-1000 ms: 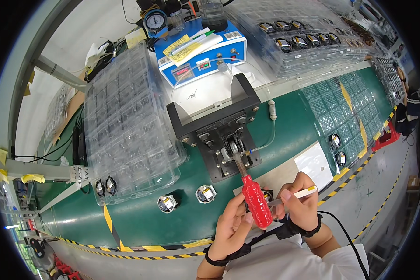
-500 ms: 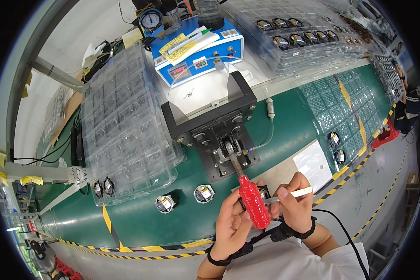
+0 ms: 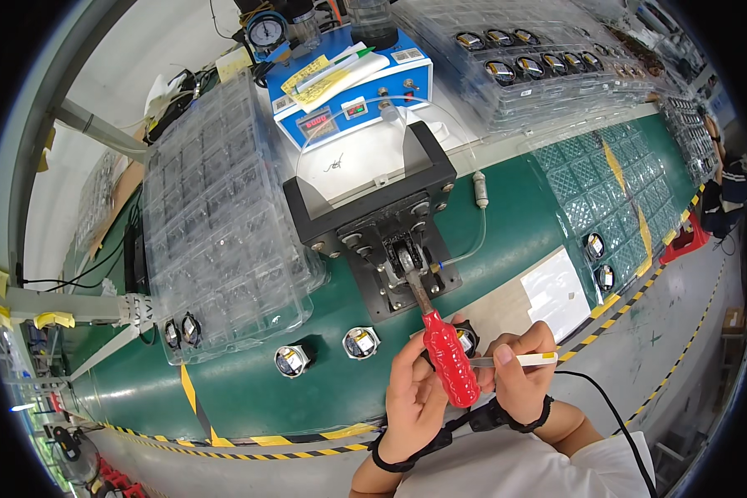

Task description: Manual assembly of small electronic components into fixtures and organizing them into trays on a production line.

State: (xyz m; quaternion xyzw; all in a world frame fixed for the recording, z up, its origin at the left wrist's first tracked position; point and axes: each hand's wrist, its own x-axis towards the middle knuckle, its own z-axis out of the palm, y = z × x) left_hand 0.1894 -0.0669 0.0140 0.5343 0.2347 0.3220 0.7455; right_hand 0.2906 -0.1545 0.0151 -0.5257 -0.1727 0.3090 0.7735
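Note:
My left hand (image 3: pixel 413 390) is curled around a small round black part (image 3: pixel 466 339), just beyond the toggle press's red grip (image 3: pixel 451 358), which hides much of the part. In my right hand (image 3: pixel 523 378), thumb and fingers pinch a slim metal tool with a white end (image 3: pixel 539 359). Its metal tip points left toward the part and passes out of sight near the red grip. The black toggle press (image 3: pixel 373 195) stands beyond my hands, its lever slanting down toward me. Two similar round parts in pale holders, one nearer the press (image 3: pixel 361 342) and one farther left (image 3: pixel 292 360), sit on the green mat.
Clear plastic trays (image 3: pixel 224 216) are stacked at left, more trays (image 3: pixel 539 91) at back right. A blue control box (image 3: pixel 353 91) stands behind the press. A white sheet (image 3: pixel 556 290) lies right of my hands. Yellow-black tape (image 3: pixel 307 452) marks the table's near edge.
My right hand has turned the tool closer to level, its white end dropping. More of the round part shows beside the red grip. My left hand has barely shifted.

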